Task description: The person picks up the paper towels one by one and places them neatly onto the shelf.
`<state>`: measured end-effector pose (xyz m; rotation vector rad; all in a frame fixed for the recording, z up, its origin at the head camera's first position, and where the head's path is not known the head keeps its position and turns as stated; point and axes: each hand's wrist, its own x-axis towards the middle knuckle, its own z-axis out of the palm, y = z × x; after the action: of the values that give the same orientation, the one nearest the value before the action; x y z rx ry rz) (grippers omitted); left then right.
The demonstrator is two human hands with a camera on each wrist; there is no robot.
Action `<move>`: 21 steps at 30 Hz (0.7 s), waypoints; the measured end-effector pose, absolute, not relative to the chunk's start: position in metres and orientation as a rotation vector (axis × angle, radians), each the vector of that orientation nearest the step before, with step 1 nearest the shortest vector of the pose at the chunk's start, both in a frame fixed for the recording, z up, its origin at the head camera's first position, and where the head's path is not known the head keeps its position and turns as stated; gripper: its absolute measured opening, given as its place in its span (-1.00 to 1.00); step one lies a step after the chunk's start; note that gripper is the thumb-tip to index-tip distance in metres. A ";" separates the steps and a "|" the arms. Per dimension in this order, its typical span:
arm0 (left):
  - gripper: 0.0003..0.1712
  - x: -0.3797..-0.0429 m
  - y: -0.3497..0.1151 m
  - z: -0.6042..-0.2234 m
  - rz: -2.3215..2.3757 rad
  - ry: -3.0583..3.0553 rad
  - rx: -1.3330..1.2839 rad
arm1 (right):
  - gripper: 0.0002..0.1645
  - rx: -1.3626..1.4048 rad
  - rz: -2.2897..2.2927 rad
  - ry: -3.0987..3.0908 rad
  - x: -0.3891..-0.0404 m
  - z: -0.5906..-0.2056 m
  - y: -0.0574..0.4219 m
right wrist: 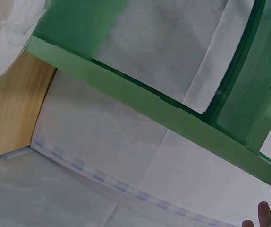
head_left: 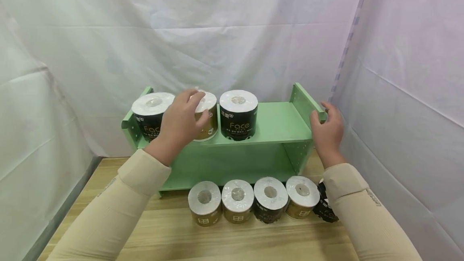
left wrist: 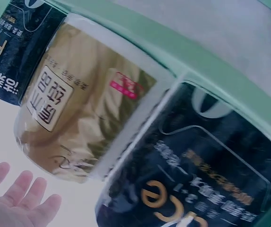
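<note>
On the top board of a green shelf stand three toilet rolls in a row: a black-wrapped roll on the left, a gold-wrapped roll and another black roll. My left hand hovers in front of the gold roll, partly hiding it and the left black one. Its fingers look loosely bent and apart from the wrappers in the left wrist view. Beside the shelf's right end panel, my right hand is raised with fingers spread, holding nothing.
Along the shelf's front on the wooden table stand more rolls: gold ones and a black one. A further black-wrapped item is half hidden by my right sleeve. White sheeting surrounds the table.
</note>
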<state>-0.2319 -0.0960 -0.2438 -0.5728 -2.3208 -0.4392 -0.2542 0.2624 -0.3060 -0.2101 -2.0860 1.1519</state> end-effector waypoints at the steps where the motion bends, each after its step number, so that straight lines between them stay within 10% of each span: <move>1: -0.51 -0.231 -0.098 -0.244 -0.443 -2.321 -0.565 | -0.48 -0.193 1.141 -2.081 -0.254 -0.306 0.262; 21: -0.57 -0.216 -0.139 -0.256 -0.439 -2.260 -0.466 | -0.54 -0.052 1.050 -1.998 -0.230 -0.316 0.260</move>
<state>-0.2163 -0.1389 -0.2564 -0.4656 -2.2595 -0.4388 -0.2304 0.2599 -0.3163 -0.0525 -1.9976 1.0499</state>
